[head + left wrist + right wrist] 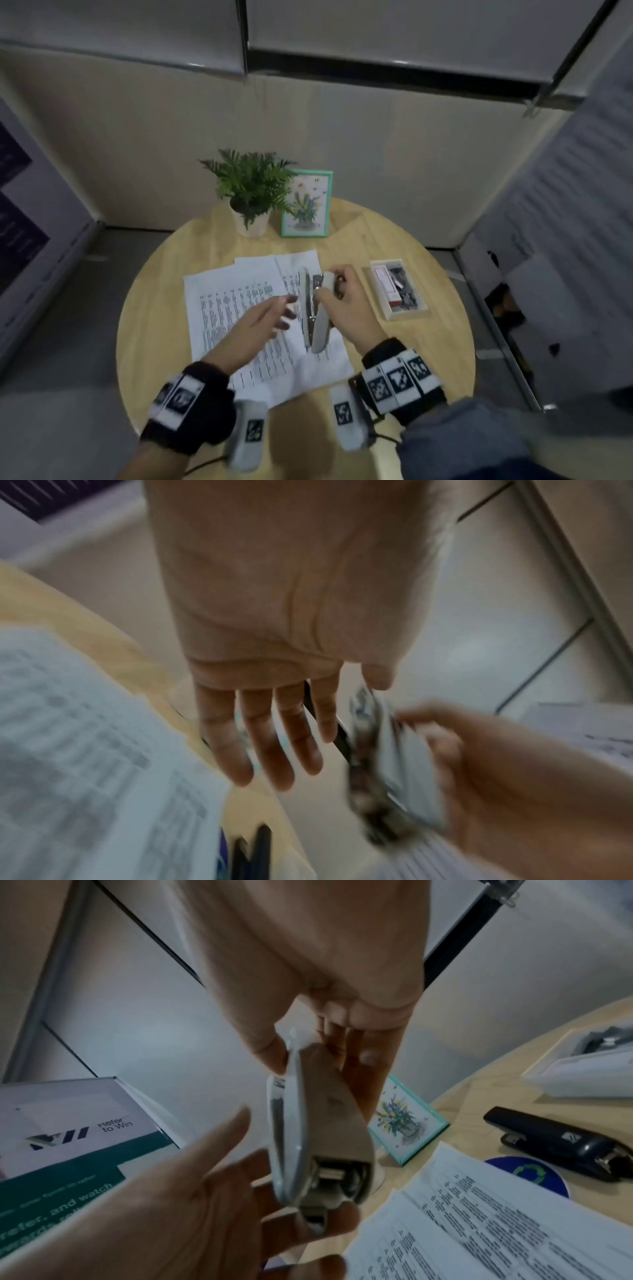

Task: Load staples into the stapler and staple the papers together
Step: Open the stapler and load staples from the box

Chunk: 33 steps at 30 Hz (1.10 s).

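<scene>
Marker-covered wristbands are worn on both forearms at the near edge of the head view. Beyond them, a grey stapler [317, 308] is gripped by the right hand [346, 308], fingers and thumb curled round its far end, and it is held above the papers [239, 308] with its top arm swung apart from the base. Just beside it the left hand [253, 325] is held with fingers straight and spread, nothing being grasped; in the right wrist view its fingertips [342, 1229] lie at the stapler's hinge end, though contact cannot be confirmed. Printed sheets are spread across a round wooden table [164, 308]. To the right a white tray [399, 289] containing a staple box is set. A black stapler [555, 1135] is seen lying on the table in the right wrist view. At the far side a potted plant [251, 195] and a green-framed picture [307, 204] are stood
</scene>
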Motion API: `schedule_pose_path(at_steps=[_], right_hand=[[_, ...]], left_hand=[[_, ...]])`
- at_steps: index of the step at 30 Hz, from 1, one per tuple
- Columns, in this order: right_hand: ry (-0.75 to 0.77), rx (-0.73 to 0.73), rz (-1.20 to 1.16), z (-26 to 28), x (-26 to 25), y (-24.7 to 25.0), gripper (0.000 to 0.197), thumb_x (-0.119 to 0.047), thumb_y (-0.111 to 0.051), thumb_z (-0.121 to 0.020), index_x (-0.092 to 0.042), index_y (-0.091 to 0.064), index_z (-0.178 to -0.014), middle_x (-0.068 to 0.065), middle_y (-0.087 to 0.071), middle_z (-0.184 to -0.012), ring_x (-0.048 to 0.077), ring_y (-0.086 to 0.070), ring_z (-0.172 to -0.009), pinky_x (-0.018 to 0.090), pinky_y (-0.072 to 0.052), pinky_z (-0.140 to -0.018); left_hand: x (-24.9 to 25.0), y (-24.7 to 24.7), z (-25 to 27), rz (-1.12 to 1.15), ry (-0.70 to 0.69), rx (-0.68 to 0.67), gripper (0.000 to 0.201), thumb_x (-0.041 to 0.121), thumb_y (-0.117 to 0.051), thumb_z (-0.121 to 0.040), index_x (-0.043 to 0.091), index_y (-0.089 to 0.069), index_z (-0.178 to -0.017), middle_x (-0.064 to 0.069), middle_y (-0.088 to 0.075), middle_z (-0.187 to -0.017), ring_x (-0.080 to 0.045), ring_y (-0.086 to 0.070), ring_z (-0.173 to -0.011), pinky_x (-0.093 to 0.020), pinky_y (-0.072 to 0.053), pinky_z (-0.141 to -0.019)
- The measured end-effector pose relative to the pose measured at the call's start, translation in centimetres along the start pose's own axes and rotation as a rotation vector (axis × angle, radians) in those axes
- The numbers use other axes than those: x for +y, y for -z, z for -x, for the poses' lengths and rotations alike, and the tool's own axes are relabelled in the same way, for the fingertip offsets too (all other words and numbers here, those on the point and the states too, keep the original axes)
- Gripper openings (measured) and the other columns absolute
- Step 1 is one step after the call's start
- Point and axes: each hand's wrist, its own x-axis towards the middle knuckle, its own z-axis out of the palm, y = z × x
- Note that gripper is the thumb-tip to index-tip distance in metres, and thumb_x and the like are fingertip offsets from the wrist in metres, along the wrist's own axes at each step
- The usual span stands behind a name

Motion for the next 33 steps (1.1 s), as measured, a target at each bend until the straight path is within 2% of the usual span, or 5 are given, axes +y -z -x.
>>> schedule_pose_path(at_steps=[11,20,24,28,33], right_hand=[[0.141,0.117,-0.125,0.5,1.6,4.4,0.035,-0.008,-0.071,-0.078,-0.024,-0.044,-0.094,0.009,-0.058,-0.088,0.019,-0.058,-0.072,0.03,-0.055,-0.059],[0.965,-0.1,1.022,-0.3,6.7,6.6,0.035,-0.038,-0.055,-0.08,-0.018,-0.051,-0.108,0.001,-0.065,-0.11,0.015,-0.062,-0.087,0.023,-0.055,-0.061],[0.739,-0.09,0.902,-2.2,9.2,9.9,0.047,-0.039,-0.051,-0.087,-0.018,-0.047,-0.128,0.006,-0.061,-0.124,0.019,-0.061,-0.104,0.031,-0.056,-0.079],[0.224,0.231,0.805,-7.9,11.0,14.9,0.023,-0.012,-0.048,-0.091,-0.007,-0.061,-0.11,0.013,-0.067,-0.105,0.029,-0.058,-0.098,0.037,-0.047,-0.078],[0.098,0.01,1.344,-14.0,12.8,17.6,0.024,-0.005,-0.044,-0.087,-0.005,-0.063,-0.101,0.015,-0.066,-0.108,0.032,-0.053,-0.104,0.039,-0.045,-0.082]], left_hand=[[0.8,-4.5,-6.1,0.531,0.248,0.292,0.048,0.042,-0.023,-0.101,0.01,-0.058,-0.096,-0.011,-0.065,-0.093,-0.024,-0.064,-0.082,-0.039,-0.054,-0.082],[3.8,-3.5,-10.3,1.247,0.23,0.401,0.038,0.036,-0.031,-0.102,0.006,-0.048,-0.085,-0.007,-0.052,-0.086,-0.034,-0.062,-0.091,-0.049,-0.057,-0.079],[3.5,-3.5,-10.2,1.241,0.281,0.388,0.039,0.043,-0.026,-0.101,0.016,-0.052,-0.093,0.0,-0.06,-0.1,-0.025,-0.054,-0.111,-0.055,-0.033,-0.106],[3.3,-4.7,-10.5,1.269,0.24,0.416,0.037,0.046,-0.035,-0.099,0.013,-0.051,-0.093,-0.003,-0.056,-0.085,-0.021,-0.06,-0.079,-0.045,-0.05,-0.078],[3.4,-5.2,-10.5,1.305,0.228,0.435,0.035,0.043,-0.035,-0.099,0.013,-0.049,-0.09,-0.001,-0.051,-0.075,-0.016,-0.052,-0.064,-0.033,-0.051,-0.064]])
